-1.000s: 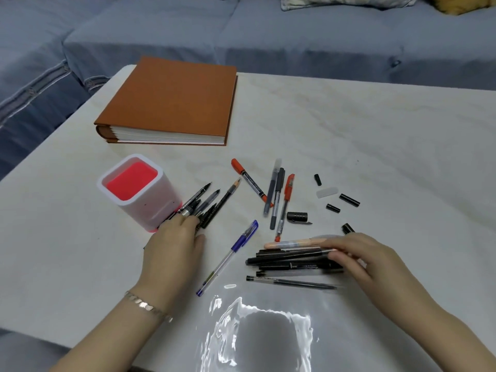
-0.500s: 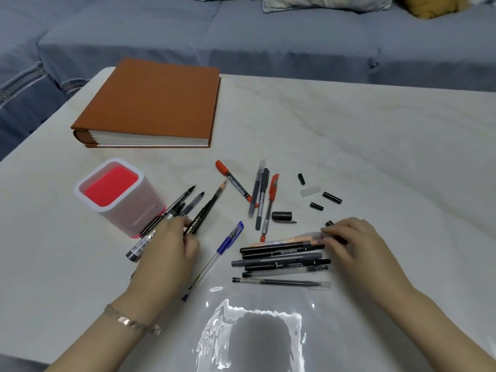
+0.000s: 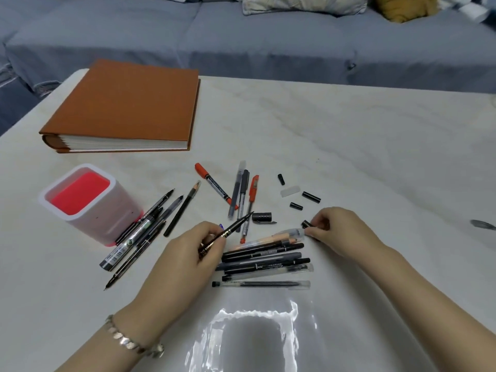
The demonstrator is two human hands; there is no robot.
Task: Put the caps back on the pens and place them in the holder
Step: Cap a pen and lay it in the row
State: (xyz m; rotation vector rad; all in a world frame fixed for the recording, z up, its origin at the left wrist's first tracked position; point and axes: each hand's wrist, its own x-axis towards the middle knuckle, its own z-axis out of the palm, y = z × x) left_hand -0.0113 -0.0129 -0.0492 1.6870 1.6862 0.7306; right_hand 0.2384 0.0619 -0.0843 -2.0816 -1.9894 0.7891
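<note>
Fingers [image 3: 207,230] of the left hand [image 3: 185,253] curl with the thumb around a slim black uncapped pen with gold lettering [image 3: 233,229], holding it slanted above the table, its fine tip pointing up and to the right. A silver link bracelet [image 3: 128,342] sits on that wrist. The right hand [image 3: 341,232] has its fingertips [image 3: 312,232] bent together and pinches a small black cap [image 3: 306,224] just beside the end of a peach-coloured pen [image 3: 279,236].

Between the two hands lies a row of black, grey and clear pens [image 3: 265,260], side by side and roughly parallel on the white marble-patterned table [image 3: 375,146]. The white square pen holder with a red inside [image 3: 88,205] stands upright to the left, well apart from the held pen; no pen shows above its rim. A cluster of dark uncapped pens [image 3: 139,234] lies against its right side, with a black pencil [image 3: 182,210] next to them.

Farther back rest an orange-capped marker [image 3: 214,185], two grey pens [image 3: 239,191] and a red pen [image 3: 252,194]. A dark grey clip cap [image 3: 263,217] lies near the held pen's tip. Three short black caps [image 3: 311,196] and a translucent cap [image 3: 290,191] are scattered beyond the right hand. An orange-brown album [image 3: 128,106] lies at the far left corner.
</note>
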